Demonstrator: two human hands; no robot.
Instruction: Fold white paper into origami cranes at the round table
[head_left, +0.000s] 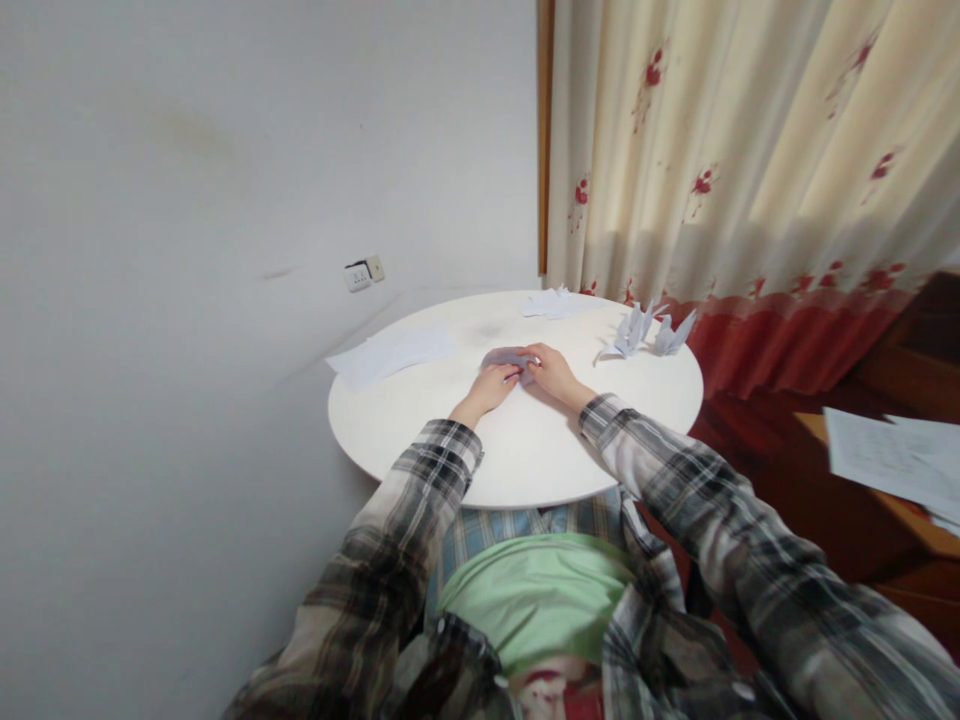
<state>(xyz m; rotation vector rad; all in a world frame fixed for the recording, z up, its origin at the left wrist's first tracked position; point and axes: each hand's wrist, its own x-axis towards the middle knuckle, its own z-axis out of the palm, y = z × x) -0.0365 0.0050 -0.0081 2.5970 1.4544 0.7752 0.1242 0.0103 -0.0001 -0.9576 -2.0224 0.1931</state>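
Note:
Near the middle of the round white table (420,430), a small folded piece of paper (501,355) is held between both hands. My left hand (493,386) has its fingers closed on the near left part of the paper. Opposite it, my right hand (551,368) pinches the paper's right side, fingers bent over it. The paper looks greyish in the shade, and its exact folded shape is partly hidden by my fingers. Folded paper cranes (631,332) stand together on the table to the right of my right hand.
Flat white sheets (390,357) lie at the table's left edge, and paper scraps (551,303) at its far edge. A wall with a socket (358,277) borders the left. A patterned curtain (750,200) hangs behind; more papers (885,455) rest on wooden furniture at right.

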